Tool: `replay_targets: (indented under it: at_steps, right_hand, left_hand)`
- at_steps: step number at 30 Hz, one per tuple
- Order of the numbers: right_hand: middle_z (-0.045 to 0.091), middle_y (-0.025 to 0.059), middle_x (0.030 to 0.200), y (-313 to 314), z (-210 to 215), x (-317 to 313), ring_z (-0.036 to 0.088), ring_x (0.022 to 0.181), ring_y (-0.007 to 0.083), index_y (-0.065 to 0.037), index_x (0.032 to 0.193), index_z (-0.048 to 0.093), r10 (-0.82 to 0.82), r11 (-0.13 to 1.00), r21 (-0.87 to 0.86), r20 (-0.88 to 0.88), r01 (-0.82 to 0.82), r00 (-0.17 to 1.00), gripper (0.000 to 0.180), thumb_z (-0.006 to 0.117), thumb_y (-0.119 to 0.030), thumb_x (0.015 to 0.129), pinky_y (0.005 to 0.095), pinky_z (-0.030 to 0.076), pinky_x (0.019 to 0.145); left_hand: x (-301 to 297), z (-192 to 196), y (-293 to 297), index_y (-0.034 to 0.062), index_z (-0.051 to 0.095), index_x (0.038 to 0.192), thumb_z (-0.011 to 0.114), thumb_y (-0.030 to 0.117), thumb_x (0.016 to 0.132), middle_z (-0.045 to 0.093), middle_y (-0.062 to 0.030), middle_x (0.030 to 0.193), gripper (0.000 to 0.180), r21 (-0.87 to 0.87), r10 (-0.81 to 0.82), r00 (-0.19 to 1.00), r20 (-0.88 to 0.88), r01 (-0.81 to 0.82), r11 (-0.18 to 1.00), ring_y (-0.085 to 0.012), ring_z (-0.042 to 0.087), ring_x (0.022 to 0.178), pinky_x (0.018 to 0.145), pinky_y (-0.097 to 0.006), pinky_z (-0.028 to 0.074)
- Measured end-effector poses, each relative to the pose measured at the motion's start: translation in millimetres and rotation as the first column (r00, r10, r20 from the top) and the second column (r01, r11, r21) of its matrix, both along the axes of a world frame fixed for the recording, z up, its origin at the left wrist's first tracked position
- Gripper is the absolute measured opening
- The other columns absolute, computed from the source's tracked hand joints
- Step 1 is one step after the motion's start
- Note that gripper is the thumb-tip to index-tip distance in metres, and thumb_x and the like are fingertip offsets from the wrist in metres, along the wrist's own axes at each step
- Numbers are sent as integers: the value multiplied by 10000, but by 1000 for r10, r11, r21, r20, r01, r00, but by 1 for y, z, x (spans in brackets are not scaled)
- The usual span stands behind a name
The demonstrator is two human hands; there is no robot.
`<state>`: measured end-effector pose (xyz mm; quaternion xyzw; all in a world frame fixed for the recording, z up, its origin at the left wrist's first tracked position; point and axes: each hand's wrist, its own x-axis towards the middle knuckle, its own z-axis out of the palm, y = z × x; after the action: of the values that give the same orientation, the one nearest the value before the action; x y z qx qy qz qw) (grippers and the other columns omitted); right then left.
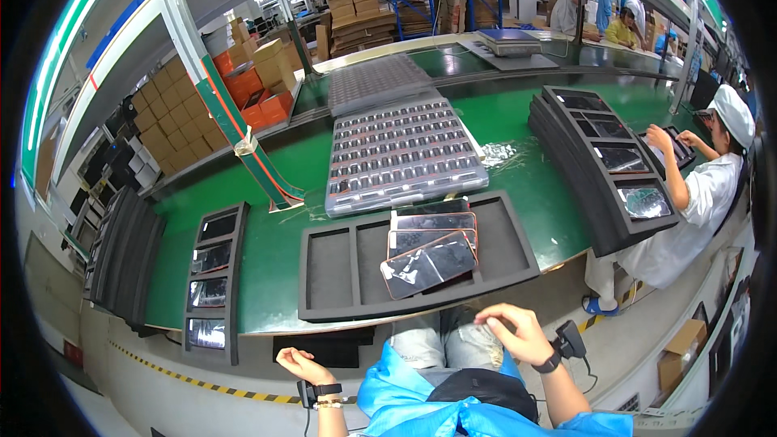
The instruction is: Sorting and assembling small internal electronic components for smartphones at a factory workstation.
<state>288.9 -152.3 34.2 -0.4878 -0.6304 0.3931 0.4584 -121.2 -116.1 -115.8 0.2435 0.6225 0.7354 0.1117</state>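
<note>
My left hand [301, 365] hangs below the table's front edge, fingers loosely curled, holding nothing. My right hand [511, 333] rests over my lap by my knee, fingers bent and apart, also with nothing in it. Right above both hands sits a black foam tray [340, 271] with several compartments. In its middle slots lie three flat glossy panels [429, 265] in clear wrap, overlapping, the nearest one tilted. Behind the tray stands a clear plastic tray of small parts [402, 154] in rows.
A narrow black tray [212, 279] with several wrapped panels lies at the left, next to a stack of black trays [121, 255]. Another stack with panels [609, 170] stands at the right, where a seated person in white [704, 194] works. Cardboard boxes [174, 117] line the far left.
</note>
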Motion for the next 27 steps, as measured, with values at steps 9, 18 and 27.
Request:
replay_targets:
  at_steps: [9, 18, 27]
  right_hand:
    - [691, 125, 1041, 61, 35, -133, 667, 969, 296, -56, 1121, 651, 568, 728, 305, 233, -614, 789, 226, 585, -188, 950, 381, 530, 862]
    - [496, 167, 1317, 79, -45, -293, 629, 1012, 222, -49, 1409, 392, 631, 761, 193, 6, -620, 776, 526, 594, -67, 923, 346, 547, 797]
    - [442, 184, 1411, 53, -139, -353, 549, 1148, 387, -74, 1269, 542, 714, 335, 323, 526, -885, 462, 470, 637, -43, 810, 434, 515, 919]
  left_hand:
    - [-38, -5, -113, 104, 461, 1087, 447, 84, 1020, 470, 1, 906, 71, 53, 280, 959, 41, -282, 958, -68, 406, 657, 582, -220, 373]
    - [26, -4, -246, 101, 457, 1084, 449, 57, 1004, 471, 12, 840, 91, 26, 579, 814, 41, -580, 814, -55, 433, 656, 546, -198, 379]
    - [20, 20, -199, 78, 513, 1135, 533, 126, 999, 563, -17, 942, 145, -84, 464, 885, 32, -461, 884, -67, 516, 719, 588, -212, 442]
